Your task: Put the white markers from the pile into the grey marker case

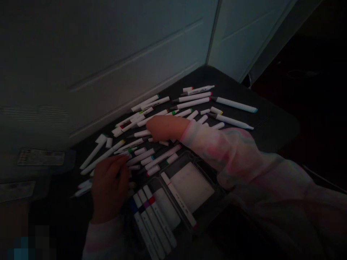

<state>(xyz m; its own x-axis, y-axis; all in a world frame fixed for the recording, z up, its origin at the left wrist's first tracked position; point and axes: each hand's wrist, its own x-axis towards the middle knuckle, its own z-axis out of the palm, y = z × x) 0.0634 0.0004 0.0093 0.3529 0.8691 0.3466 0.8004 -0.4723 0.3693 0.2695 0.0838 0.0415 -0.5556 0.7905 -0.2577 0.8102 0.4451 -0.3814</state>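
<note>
Many white markers with coloured ends lie loose on a dark table, with several short caps among them. My right hand (166, 128) reaches into the middle of the pile, its fingers curled down and mostly hidden. A white marker (142, 134) pokes out beside its fingertips; whether it is gripped is unclear. At the pile's near left is my left hand (110, 186), thumb and fingers drawn together. By its fingertips shows a small green-and-white piece (130, 151), too dim to make out. Below the hands, an open dark case (187, 159) holds several capped markers (153, 220).
A white panelled wall (141, 65) borders the table's far side. Inside the case, one marker (179, 198) lies beside a pale card (191, 184). Uncapped markers (235, 104) spread right over the dark table (273, 122). Flat boxes (40, 157) sit at far left. The light is very dim.
</note>
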